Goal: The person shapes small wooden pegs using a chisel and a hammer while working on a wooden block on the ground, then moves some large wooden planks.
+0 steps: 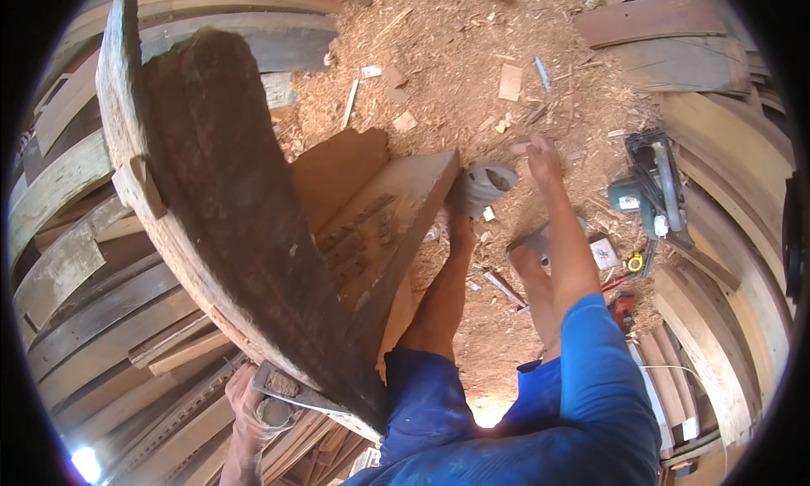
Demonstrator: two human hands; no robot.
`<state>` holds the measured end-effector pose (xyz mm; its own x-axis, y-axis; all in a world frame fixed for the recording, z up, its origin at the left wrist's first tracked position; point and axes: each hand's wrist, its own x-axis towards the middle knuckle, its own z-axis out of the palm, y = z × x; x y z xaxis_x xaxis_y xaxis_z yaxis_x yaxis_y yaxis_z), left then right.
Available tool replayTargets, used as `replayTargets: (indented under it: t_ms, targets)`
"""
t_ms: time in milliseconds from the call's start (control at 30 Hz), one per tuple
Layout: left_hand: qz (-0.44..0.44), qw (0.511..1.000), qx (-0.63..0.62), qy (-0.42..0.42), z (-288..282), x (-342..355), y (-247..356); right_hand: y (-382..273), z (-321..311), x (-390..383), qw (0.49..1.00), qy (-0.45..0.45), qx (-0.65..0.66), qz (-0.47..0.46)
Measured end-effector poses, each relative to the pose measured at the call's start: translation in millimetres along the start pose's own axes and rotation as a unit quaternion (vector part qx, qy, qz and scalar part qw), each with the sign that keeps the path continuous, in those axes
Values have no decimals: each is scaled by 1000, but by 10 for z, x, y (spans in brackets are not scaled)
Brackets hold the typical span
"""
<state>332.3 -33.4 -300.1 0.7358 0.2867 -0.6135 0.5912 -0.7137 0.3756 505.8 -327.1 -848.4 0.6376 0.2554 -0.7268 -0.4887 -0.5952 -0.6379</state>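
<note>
My left hand is closed around the end of what looks like a hand plane, with shavings in its mouth. The plane rests along the lower edge of a large curved timber, which has a pale, rough edge and a dark broad side. Raised out in front, my right hand is closed on a small piece of wood, partly covered by the fingers. Below it lies the shaving-strewn floor.
A thick board juts from the timber beside my left leg. To the right lie a circular saw, a yellow tape measure and a red tool. Stacked curved planks flank both sides.
</note>
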Motion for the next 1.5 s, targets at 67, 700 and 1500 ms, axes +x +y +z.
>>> replayTargets:
  t_ms: [67,700,1500]
  targets:
    - [8,1000,-8,-7,-6,66,18,357,-151,47,997,67,-41,1]
    - [-15,991,133,20,-126,-592,65,-891,-1183,-3335,978,81,165,100]
    - [164,968,166,89,66,-641,-494,-2707,234,-5703,857,128,448,-221]
